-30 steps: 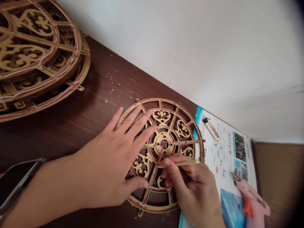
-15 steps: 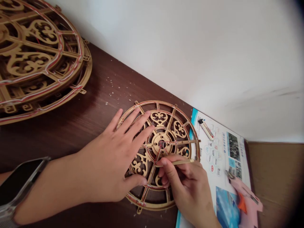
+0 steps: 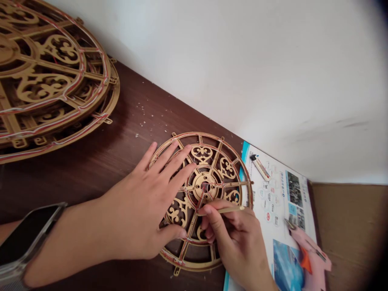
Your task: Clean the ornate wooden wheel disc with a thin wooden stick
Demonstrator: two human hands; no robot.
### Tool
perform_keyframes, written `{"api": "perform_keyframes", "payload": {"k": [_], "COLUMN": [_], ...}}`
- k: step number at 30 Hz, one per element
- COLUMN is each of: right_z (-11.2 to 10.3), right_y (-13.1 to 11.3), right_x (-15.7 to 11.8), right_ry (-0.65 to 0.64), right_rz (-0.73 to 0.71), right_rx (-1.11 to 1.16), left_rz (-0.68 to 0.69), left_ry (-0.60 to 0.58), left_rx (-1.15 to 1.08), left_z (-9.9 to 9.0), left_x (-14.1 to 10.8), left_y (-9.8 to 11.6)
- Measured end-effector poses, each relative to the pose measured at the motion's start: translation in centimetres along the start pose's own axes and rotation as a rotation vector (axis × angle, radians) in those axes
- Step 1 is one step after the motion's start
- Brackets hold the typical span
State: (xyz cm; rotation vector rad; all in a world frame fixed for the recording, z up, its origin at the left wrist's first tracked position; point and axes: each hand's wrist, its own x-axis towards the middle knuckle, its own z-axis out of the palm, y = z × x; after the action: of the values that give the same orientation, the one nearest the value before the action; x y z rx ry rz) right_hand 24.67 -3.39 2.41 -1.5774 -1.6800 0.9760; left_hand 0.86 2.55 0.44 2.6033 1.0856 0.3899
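Observation:
A round gold openwork frame (image 3: pixel 205 170) with scrolled ornaments lies flat on the dark table, red and white wires running along its rings and spokes. My left hand (image 3: pixel 148 202) is spread across its left side, fingers apart and resting on the rim and rings. In my right hand (image 3: pixel 236 234) a thin pale wooden stick (image 3: pixel 228 209) is pinched between thumb and fingers. Its tip is at the wires (image 3: pixel 198 211) on a spoke just below the central hub. My right fingers cover part of the frame's lower right side.
Larger gold frames (image 3: pixel 45 87) with similar wiring are stacked at upper left. A printed sheet (image 3: pixel 260 194) lies at right, bearing a lighter (image 3: pixel 260 167) and a pink glue gun (image 3: pixel 312 250). Small white crumbs dot the brown table (image 3: pixel 133 133). Behind it rises a white wall (image 3: pixel 242 68).
The whole view has shifted slightly. Both hands keep almost the same place on the frame, and the stick's tip stays by the same wires.

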Motion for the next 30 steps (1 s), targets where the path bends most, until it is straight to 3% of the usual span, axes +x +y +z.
{"api": "perform_keyframes", "payload": {"k": [10,18,23,28,30], "right_z": [0.2,0.6,0.8,0.6,0.5], "right_y": [-0.1,0.0,0.6,0.7,0.6], "right_x": [0.1,-0.7,-1.5,-1.7,-1.6], "right_ry": [0.016,0.133,0.127,0.269,0.251], "right_rz": [-0.053,-0.115,-0.160,-0.112,-0.115], "right_rx": [-0.001,-0.047,0.014,0.209,0.177], "left_rz": [0.008,0.072,0.066,0.051,0.049], "left_ry": [0.004,0.008,-0.018,0.000,-0.001], "left_rx": [-0.017,0.003,0.041,0.066,0.065], "left_z": [0.1,-0.3,-0.3,0.0,0.0], "left_x": [0.0,-0.1,-0.2,-0.1,-0.1], "left_y": [0.0,-0.6,-0.5,-0.2,-0.1]}}
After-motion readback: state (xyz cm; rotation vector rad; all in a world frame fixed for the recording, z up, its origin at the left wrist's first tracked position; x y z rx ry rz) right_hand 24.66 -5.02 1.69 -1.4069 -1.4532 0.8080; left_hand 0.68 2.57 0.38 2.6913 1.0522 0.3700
